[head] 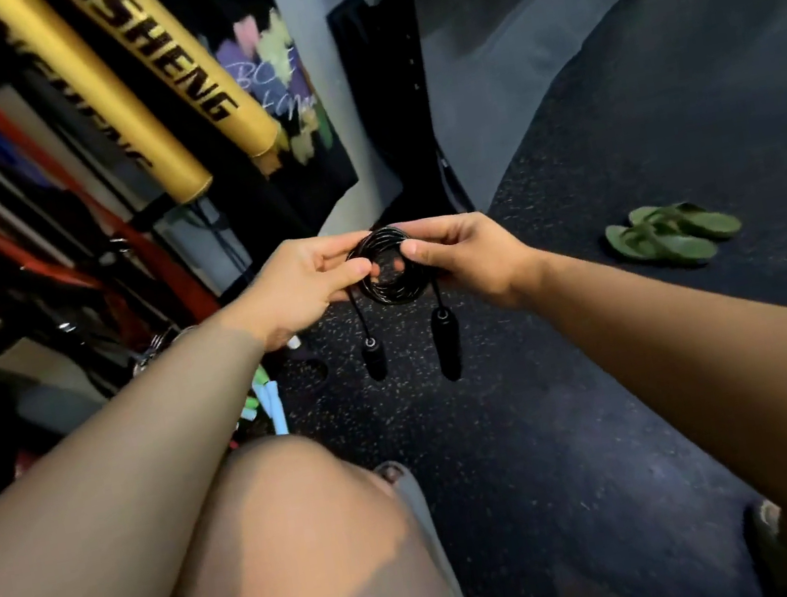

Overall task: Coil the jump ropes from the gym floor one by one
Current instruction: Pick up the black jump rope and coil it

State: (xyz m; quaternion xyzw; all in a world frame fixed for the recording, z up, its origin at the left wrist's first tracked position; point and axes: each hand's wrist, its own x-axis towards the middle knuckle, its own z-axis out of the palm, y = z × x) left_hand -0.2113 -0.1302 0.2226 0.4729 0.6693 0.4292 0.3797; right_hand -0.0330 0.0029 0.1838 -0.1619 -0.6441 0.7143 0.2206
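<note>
The gym floor (533,431) was dark speckled rubber, and the person crouched low over it, one bare knee (304,521) raised. Beyond that knee they held the black jump rope (396,293) in the air, wound into a small, tight coil.

The left hand (305,281) pinched the coil's left rim between thumb and curled fingers. The right hand (467,254) pinched the right rim the same way, thumb on the near face. Below the coil the two handles (448,349) hung on short tails, apart from each other and clear of the floor.

To my eye the winding was all but done, and what remained was securing it. That cord looked springy, so each pinch ought to span every turn. One hand should hold the whole bundle while the other wraps or tucks a tail. Keeping the tails short and even would help it lie flat.

Right of the coil, well apart, green flip-flops (672,233) lay on the floor. Up and left of it stood gold tubes (98,102) in a rack. Below-left of the coil was a pale green and blue bundle (265,403), perhaps another rope; I couldn't tell.
</note>
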